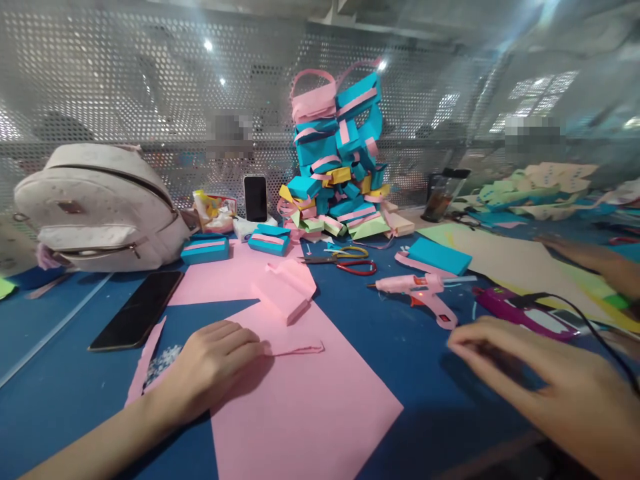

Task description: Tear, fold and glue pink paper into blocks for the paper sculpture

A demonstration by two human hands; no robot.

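Note:
My left hand rests on a large pink paper sheet, fingers curled together. From its fingertips a thin, twisted pink paper strip sticks out to the right. My right hand hovers over the blue table at the right, thumb and forefinger tips meeting, with nothing visible between them. Just beyond those tips lies a pink hot glue gun with a glue stick in its back, apart from the hand. A folded pink paper box, its flap raised, stands on the sheet's far part.
Scissors, a blue paper box, a purple power strip and a black phone lie around. A white backpack stands left; stacked paper bags rise behind. Another person's hand is at right.

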